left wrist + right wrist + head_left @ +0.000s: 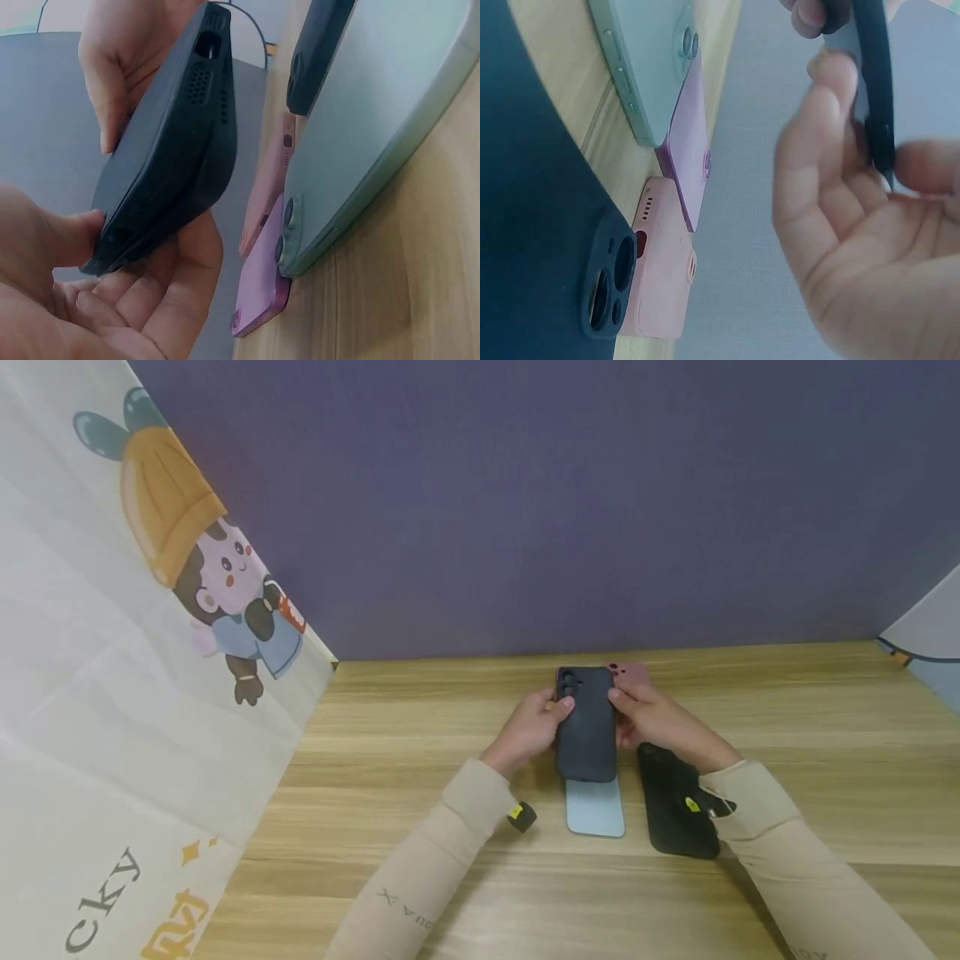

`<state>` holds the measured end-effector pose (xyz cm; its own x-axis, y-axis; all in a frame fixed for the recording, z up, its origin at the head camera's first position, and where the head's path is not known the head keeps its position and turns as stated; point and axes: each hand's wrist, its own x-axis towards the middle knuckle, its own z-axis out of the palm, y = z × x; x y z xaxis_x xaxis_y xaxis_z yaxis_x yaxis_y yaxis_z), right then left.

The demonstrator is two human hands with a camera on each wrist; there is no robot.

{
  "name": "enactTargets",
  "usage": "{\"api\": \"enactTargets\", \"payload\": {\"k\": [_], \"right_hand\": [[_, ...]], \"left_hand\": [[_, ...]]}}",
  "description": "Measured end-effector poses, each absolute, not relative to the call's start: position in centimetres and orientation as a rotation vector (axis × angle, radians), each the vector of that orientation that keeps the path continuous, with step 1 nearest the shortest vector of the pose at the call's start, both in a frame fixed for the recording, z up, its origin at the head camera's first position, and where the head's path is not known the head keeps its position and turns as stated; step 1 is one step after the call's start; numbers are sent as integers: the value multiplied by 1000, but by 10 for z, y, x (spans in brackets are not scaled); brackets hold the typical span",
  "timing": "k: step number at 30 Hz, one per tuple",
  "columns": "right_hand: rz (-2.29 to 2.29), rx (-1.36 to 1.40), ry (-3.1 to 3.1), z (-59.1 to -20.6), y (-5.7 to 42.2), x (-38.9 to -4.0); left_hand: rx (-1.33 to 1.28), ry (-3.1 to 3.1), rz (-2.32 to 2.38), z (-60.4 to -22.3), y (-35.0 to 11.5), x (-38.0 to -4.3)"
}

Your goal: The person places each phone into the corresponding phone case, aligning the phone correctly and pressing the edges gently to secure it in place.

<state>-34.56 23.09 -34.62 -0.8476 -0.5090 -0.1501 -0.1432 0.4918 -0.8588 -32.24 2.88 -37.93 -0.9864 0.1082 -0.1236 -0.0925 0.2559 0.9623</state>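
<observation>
Both hands hold a black phone case [587, 739] upright, its camera cutouts at the top left. On its left edge, my left hand [531, 727] grips with the thumb on the back and fingers curled behind. My right hand [663, 720] pinches the opposite edge. Port and speaker holes show along one end of the case in the left wrist view; whether a phone sits inside I cannot tell. Below the case lies a pale green-blue phone [595, 814]. A pink phone or case [633, 674] lies behind the right fingers.
A larger black phone or case [675, 814] lies beside the right forearm. A purple phone or case [262, 281] lies next to the pink one. The wooden table [420, 735] meets a dark blue-grey panel [525, 510] at the back, and a printed white sheet [112, 693] stands at left.
</observation>
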Motion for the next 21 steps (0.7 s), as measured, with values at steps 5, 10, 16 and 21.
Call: {"api": "enactTargets", "payload": {"k": [5,10,16,21], "right_hand": [[-1400,-482,2399,-343,231,-346],[-1446,-469,2401,-343,232,-347],[-1468,-451,2376,-342,232,-348],[-1475,-425,2368,-343,233,-348]], "left_hand": [[122,2330,1820,-382,30,-321],[164,2333,1810,-383,31,-319],[182,2362,1784,-381,30,-319],[189,2405,1739,-379,30,-318]]}}
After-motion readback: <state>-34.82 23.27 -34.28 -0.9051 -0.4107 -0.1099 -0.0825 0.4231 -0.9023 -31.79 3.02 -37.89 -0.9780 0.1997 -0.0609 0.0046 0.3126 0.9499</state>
